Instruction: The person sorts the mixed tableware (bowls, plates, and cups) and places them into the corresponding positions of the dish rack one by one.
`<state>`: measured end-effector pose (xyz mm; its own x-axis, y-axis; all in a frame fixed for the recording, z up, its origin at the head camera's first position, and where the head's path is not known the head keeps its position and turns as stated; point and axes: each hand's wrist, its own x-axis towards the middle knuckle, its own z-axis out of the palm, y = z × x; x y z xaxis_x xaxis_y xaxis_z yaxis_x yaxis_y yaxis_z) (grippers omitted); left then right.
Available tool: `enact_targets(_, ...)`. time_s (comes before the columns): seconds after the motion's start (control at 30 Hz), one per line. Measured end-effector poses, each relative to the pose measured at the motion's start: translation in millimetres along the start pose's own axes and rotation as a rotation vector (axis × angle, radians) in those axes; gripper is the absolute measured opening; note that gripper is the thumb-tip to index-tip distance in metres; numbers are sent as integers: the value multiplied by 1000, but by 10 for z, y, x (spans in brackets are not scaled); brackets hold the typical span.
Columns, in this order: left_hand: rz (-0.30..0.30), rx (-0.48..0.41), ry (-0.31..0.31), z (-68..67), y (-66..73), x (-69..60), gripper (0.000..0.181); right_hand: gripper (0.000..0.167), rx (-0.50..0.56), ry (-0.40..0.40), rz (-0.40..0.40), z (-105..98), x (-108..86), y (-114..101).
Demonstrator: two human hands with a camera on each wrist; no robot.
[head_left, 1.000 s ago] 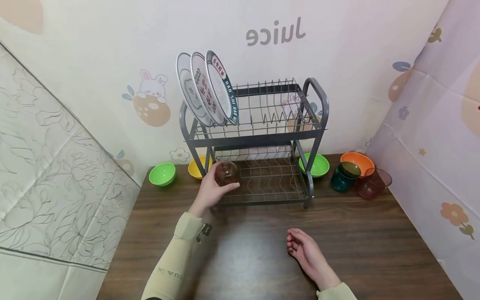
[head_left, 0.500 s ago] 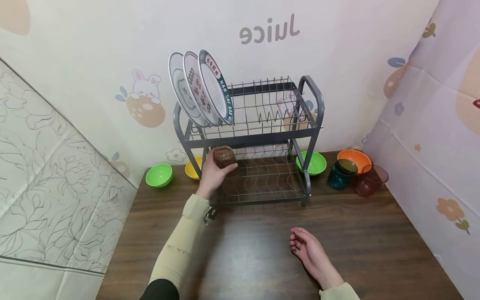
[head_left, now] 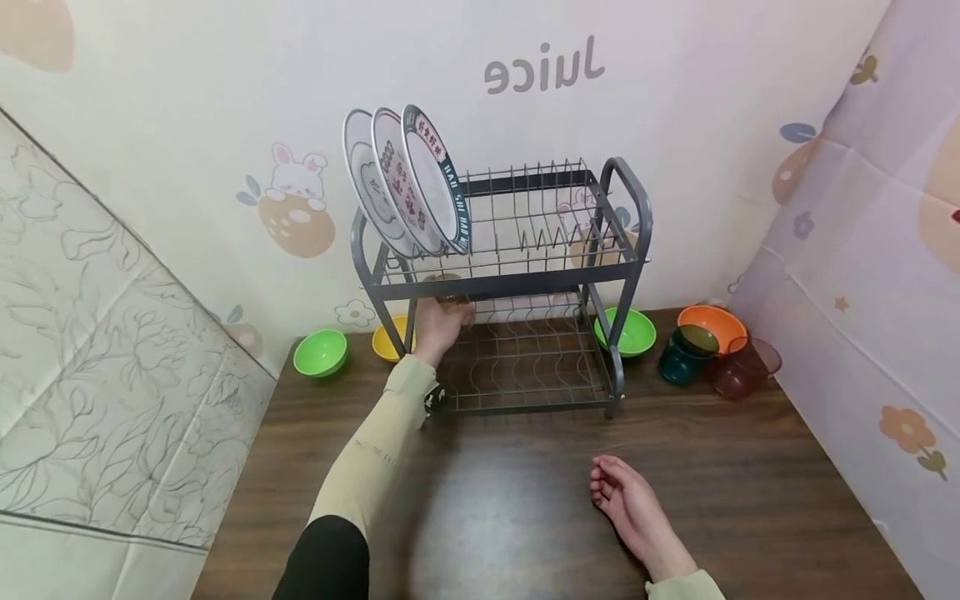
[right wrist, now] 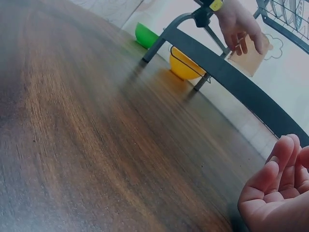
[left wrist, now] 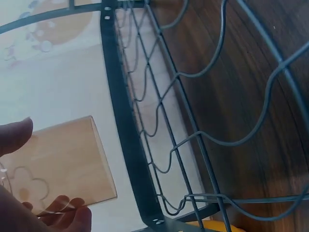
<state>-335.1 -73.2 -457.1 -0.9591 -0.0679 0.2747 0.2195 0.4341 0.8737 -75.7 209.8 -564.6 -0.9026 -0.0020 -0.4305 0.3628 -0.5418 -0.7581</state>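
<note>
My left hand [head_left: 441, 323] reaches between the tiers of a dark metal dish rack [head_left: 517, 281], at its left side. It grips a clear brown-tinted cup [left wrist: 72, 162], thumb on one side and fingers curled round the other. The cup is held above the wavy wires of the lower shelf [head_left: 525, 354], apart from them. In the head view the upper tier's front bar partly hides it. My right hand [head_left: 632, 510] rests by the table's front, its fingers loosely curled and holding nothing.
Three plates [head_left: 438, 183] stand at the upper tier's left. Green [head_left: 320, 352] and yellow bowls [head_left: 386, 340] sit to the left. Another green bowl [head_left: 633, 332], an orange bowl [head_left: 712, 323], teal cups [head_left: 678, 362] and a reddish cup [head_left: 738, 375] are at the right.
My left hand has carried the cup upward and deeper between the rack's tiers, from near the lower shelf's front-left corner. My right hand has shifted slightly to the right in the head view.
</note>
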Motion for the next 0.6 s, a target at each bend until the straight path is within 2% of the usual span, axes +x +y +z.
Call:
enact_targets(0.1, -14, 14, 11, 82, -77, 75, 86, 18, 4, 2, -12, -18, 4, 5)
enact_targets(0.17, -27, -47, 9, 116, -164, 134, 77, 18, -2, -6, -23, -15, 13, -3)
enact_targets(0.23, -27, -62, 5, 137, -260, 180, 64, 17, -13, -16, -31, -13, 20, -15)
enact_targets(0.33, -55, -40, 2, 158, -399, 223, 50, 16, -19, -8, -23, -19, 26, -27)
enact_targets(0.37, -66, 1, 4, 169, -432, 227, 50, 16, -18, 1, -12, -26, 28, -28)
enact_targets(0.5, -118, 66, -39, 221, -516, 291, 58, 16, -12, 37, 9, -46, 36, -28)
enact_targets(0.57, -122, 89, -66, 247, -514, 335, 65, 16, -13, 47, 3, -44, 46, -29)
enact_targets(0.6, -103, 114, -86, 262, -508, 366, 62, 15, -17, 45, -7, -39, 52, -30)
